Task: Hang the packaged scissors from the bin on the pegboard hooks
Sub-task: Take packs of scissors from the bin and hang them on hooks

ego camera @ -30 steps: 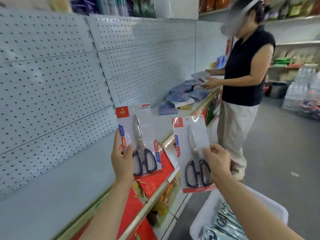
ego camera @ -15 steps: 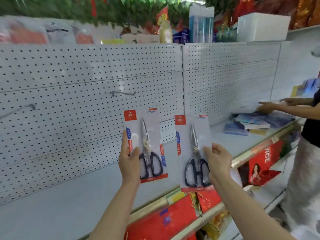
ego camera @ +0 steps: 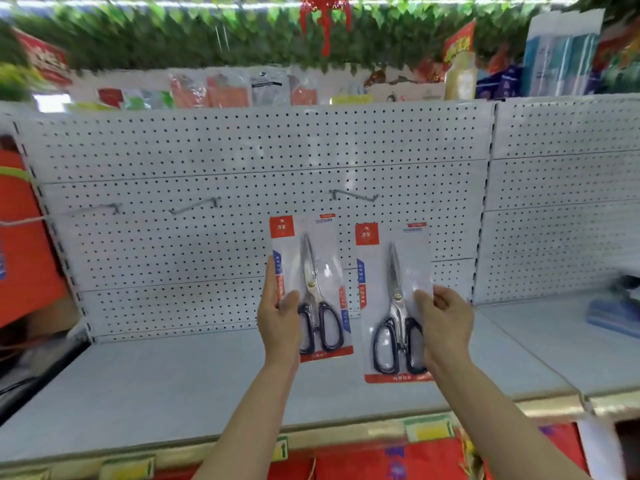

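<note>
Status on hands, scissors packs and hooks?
Left hand grips one scissors pack; right hand grips another pack. Both upright, below the hooks, none hung. Three hooks bare on pegboard; nothing in the way.

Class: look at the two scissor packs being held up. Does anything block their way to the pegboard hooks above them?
Nothing visible does. Both packs sit below bare hooks, with open pegboard between.

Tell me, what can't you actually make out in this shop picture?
- Head view: the goods on the top shelf are smeared by motion blur; labels unreadable.
- The small print on both scissors packs, in the left hand and right hand, is too small to read.
- The packs' hang holes: too faint to see.
- The bin lies outside the frame.
- The blue item at the right edge is blurred.
</note>
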